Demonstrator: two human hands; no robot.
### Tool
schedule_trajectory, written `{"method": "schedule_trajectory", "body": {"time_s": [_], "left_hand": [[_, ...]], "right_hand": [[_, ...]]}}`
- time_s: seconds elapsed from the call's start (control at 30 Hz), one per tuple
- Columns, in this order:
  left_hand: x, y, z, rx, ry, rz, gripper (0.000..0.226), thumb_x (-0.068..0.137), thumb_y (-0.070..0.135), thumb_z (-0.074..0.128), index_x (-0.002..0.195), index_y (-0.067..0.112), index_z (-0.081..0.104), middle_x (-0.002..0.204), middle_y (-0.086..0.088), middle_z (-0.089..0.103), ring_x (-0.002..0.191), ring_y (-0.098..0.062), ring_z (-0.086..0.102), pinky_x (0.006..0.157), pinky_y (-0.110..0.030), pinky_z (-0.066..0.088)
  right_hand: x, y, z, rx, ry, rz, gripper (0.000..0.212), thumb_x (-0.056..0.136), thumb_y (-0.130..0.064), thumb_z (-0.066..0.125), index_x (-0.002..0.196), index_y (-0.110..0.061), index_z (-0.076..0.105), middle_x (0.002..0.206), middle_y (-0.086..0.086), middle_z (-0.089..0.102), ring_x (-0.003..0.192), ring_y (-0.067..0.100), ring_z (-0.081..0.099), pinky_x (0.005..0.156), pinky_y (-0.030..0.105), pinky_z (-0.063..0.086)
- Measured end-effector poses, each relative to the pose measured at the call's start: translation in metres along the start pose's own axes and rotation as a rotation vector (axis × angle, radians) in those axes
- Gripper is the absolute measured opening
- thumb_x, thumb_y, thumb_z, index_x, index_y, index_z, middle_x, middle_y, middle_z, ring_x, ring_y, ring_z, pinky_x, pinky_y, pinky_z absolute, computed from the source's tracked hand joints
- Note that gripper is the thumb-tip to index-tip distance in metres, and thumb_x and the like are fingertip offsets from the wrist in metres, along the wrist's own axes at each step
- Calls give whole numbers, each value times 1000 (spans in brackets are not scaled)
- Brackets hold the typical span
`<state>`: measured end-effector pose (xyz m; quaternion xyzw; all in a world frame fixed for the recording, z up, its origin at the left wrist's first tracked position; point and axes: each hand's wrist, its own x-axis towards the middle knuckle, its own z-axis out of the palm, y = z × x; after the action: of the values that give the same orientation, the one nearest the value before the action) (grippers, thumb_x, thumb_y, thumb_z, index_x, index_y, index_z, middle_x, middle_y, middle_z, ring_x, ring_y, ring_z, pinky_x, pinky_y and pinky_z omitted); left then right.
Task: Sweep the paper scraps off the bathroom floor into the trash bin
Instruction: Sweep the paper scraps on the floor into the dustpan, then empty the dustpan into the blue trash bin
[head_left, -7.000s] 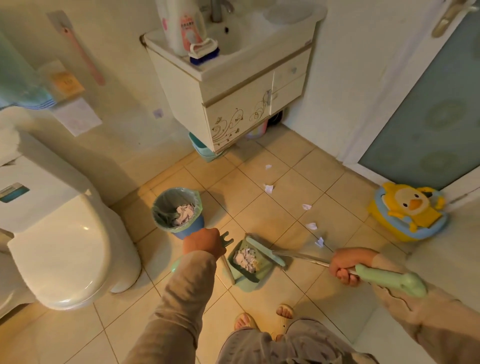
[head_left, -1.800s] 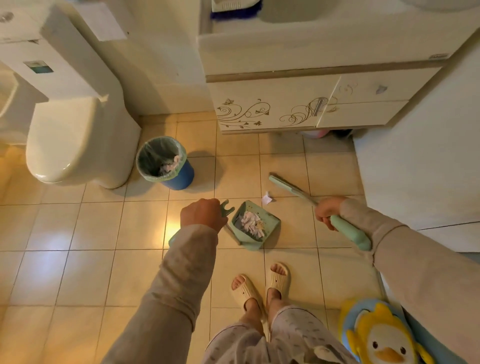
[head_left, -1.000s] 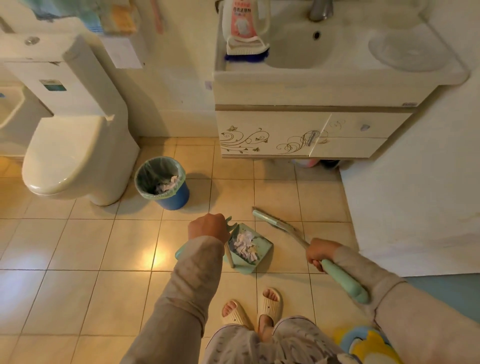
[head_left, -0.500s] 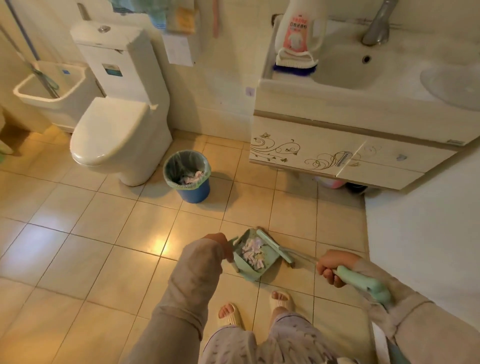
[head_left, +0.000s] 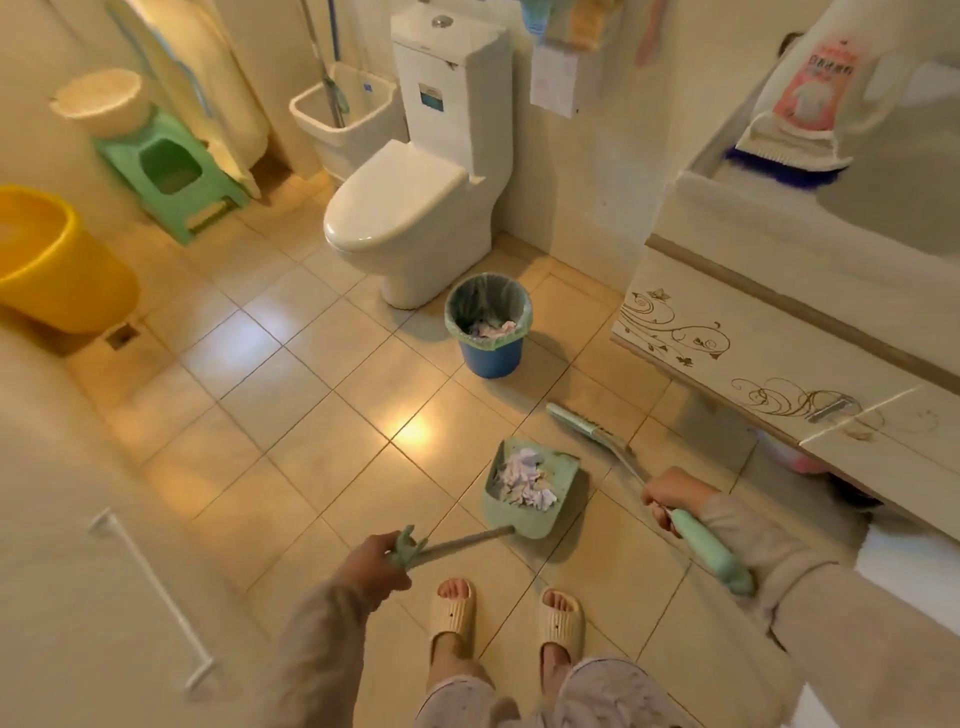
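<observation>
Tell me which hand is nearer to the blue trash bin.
Right. The right hand grips the broom below-right of the trash bin; the left hand is farther, below-left.

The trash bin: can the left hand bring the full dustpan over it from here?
Probably yes. The left hand holds the dustpan by its long handle, and only bare floor tiles lie between the pan and the open trash bin; the broom is off to the side.

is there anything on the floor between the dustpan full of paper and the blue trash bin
Nothing visible. The dustpan, held by the left hand, sits a little way short of the trash bin, with only bare tile between them. The broom in the right hand lies off to the right of that path.
</observation>
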<state>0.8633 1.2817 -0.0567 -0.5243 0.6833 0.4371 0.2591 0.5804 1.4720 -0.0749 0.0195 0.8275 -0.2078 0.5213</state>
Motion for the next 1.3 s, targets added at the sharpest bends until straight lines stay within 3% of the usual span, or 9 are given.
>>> {"method": "schedule_trajectory", "body": {"time_s": [0.1, 0.27, 0.37, 0.47, 0.63, 0.77, 0.87, 1.0, 1.3], "left_hand": [[-17, -13, 26, -96, 61, -15, 50, 83, -5, 57, 130, 11, 53, 92, -7, 54, 59, -11, 46, 40, -9, 38], [-31, -10, 45, -260, 167, -49, 47, 85, -3, 57, 130, 10, 52, 84, -10, 55, 51, -12, 42, 40, -17, 34], [-28, -2, 42, -350, 212, -82, 47, 87, -4, 56, 131, 9, 50, 65, -4, 48, 47, -11, 37, 39, -19, 31], [-22, 5, 36, -473, 244, -114, 46, 85, -9, 53, 129, 4, 50, 58, -5, 42, 46, -15, 36, 40, -23, 29], [-23, 14, 19, -592, 306, -116, 40, 83, -12, 49, 121, 0, 52, 55, -5, 39, 45, -18, 33, 42, -22, 28], [-20, 26, 5, -531, 383, -58, 39, 83, -7, 51, 120, 5, 54, 74, -13, 54, 54, -23, 46, 47, -24, 38], [-18, 28, -1, -457, 496, -28, 36, 86, -2, 51, 120, 9, 54, 96, -18, 61, 77, -30, 56, 67, -32, 47], [-18, 30, -2, -296, 596, 50, 35, 86, 2, 50, 119, 14, 54, 88, -5, 54, 77, -26, 51, 71, -29, 44], [-30, 34, -17, 133, 732, 258, 34, 96, 31, 49, 128, 23, 44, 94, -7, 68, 78, -23, 64, 75, -31, 55]], "right_hand": [[7, -3, 7, 21, -37, -47, 25, 90, 4, 40, 67, -4, 43, 55, 9, 39, 14, 6, 36, 28, 9, 32], [9, 9, 23, 80, -128, 12, 22, 91, 0, 41, 69, -4, 44, 60, 8, 40, 44, 15, 43, 41, 22, 37], [4, 13, 36, 265, -195, 64, 18, 92, -2, 41, 74, -4, 43, 55, 8, 40, 40, 17, 42, 35, 19, 39], [-2, 15, 51, 656, -300, 141, 20, 94, -7, 42, 74, -6, 40, 41, 7, 41, 23, 16, 43, 31, 15, 42], [-24, 3, 83, 936, -413, 180, 19, 93, -17, 48, 80, -4, 43, 50, 12, 47, 22, 19, 49, 36, 18, 49], [-32, -28, 91, 940, -421, 166, 34, 92, -2, 38, 59, -11, 34, 30, 6, 41, 15, 9, 39, 26, 8, 35], [-34, -41, 88, 902, -364, 74, 39, 90, 0, 31, 55, -16, 27, 22, -1, 35, 13, 8, 34, 23, 7, 28], [-34, -40, 79, 969, -407, 52, 38, 92, -1, 27, 59, -19, 25, 22, -3, 32, 14, 7, 33, 25, 5, 29], [-27, -51, 93, 811, -353, 100, 39, 90, -3, 36, 54, -14, 29, 22, -1, 36, 13, 8, 36, 24, 8, 32]]}}
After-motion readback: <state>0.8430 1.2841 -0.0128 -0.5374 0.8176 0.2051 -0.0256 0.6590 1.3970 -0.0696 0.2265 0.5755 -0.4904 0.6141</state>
